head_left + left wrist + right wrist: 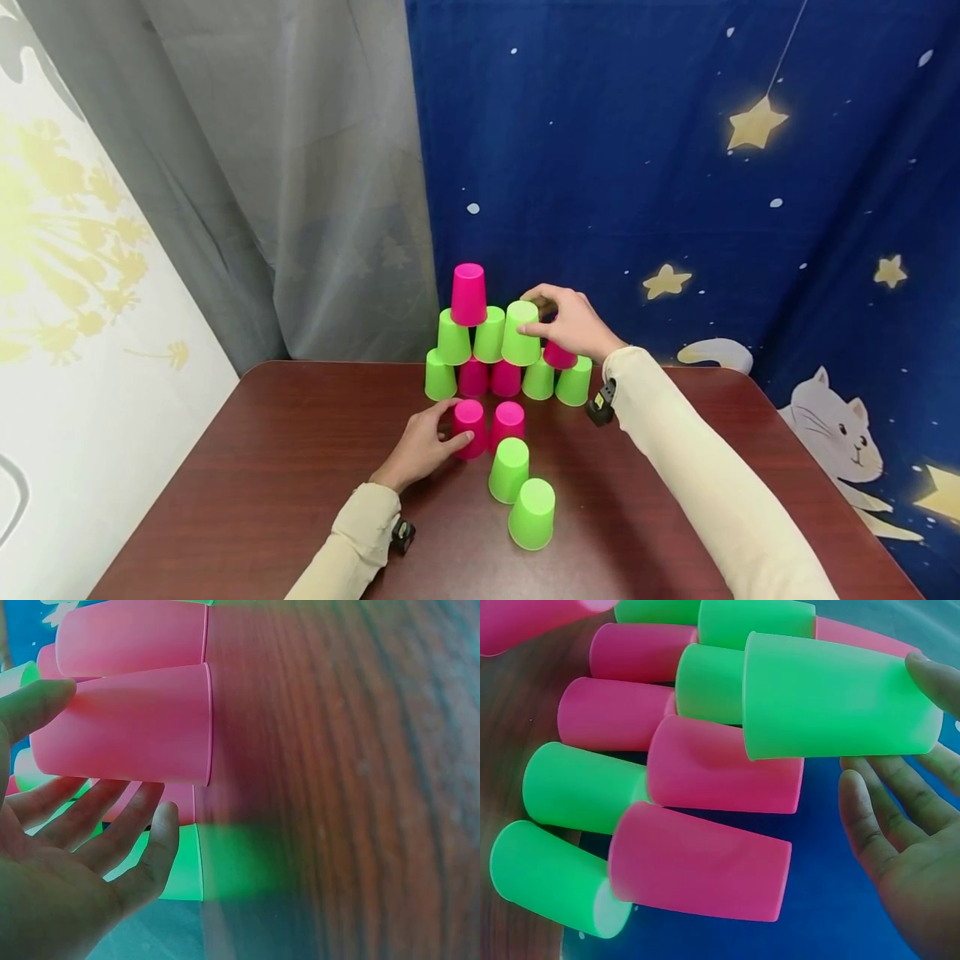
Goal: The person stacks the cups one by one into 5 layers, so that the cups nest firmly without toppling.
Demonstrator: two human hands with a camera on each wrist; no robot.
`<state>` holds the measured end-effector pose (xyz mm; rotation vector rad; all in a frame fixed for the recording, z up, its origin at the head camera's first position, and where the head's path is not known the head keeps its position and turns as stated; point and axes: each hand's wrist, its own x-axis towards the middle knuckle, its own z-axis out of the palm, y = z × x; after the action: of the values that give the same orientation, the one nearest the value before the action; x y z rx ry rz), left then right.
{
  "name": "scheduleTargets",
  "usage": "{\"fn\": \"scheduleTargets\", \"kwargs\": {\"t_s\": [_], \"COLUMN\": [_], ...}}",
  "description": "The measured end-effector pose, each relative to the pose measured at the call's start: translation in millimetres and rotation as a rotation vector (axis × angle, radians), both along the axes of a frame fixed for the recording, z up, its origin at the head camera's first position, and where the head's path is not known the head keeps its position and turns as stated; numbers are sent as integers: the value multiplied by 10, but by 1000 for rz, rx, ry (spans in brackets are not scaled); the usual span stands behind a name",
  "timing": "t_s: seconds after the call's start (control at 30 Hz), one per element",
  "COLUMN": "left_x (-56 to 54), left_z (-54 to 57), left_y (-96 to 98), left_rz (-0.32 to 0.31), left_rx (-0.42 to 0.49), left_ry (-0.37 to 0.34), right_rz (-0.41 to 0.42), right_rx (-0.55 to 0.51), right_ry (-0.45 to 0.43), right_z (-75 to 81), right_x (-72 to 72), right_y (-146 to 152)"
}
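Your hands are apart, one cup each. Right hand [576,321] pinches the green cup [519,340] from its 3 o'clock, thumb on the near side, fingers behind. Grip sits near the closed end, probably to keep the rim free. Cup is upright, mouth down, in front of the cup pyramid [489,336]; can't tell whether its rim touches anything. Top pink cup [468,296] is at its 10 o'clock.

Left hand [422,448] has thumb and fingers round the near pink cup [471,421] from its 8 o'clock. That cup looks to be standing on the table [315,475]; a slight lift I can't rule out. Second pink cup [510,423] is just beside it at 3 o'clock. Upper green cup [509,471] and lower green cup [532,515] trail off toward 5 o'clock, likely staged within easy reach.

Pyramid is at the table's 12 o'clock. All cups are mouth down: the flat ends serve as seats, and each upper cup straddles two below, so I'd say load is shared.
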<state>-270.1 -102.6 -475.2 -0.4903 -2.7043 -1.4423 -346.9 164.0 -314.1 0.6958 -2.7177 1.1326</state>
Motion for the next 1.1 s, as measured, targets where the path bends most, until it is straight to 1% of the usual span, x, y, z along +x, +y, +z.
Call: {"fn": "scheduleTargets", "kwargs": {"t_s": [0.2,0.33,0.57,0.77,0.87,1.1], "left_x": [-7,-16,-13,-1,3,1], "left_z": [-2,-6,-7,7,8,12], "left_y": [-2,3,-12,-33,-34,-23], "left_rz": [-1,1,-16,-24,-31,-37], "left_rx": [-11,0,-3,5,9,-14], "left_ry": [16,11,15,-4,-3,6], "right_rz": [2,2,-29,-54,-74,-127], "right_rx": [5,9,-31,-65,-79,-67], "right_ry": [-5,-10,-19,-26,-40,-87], "right_z": [91,144,237,261,263,249], "right_x": [-19,-51,-127,-225,-270,-321], "right_y": [-38,-64,-109,-172,-208,-267]}}
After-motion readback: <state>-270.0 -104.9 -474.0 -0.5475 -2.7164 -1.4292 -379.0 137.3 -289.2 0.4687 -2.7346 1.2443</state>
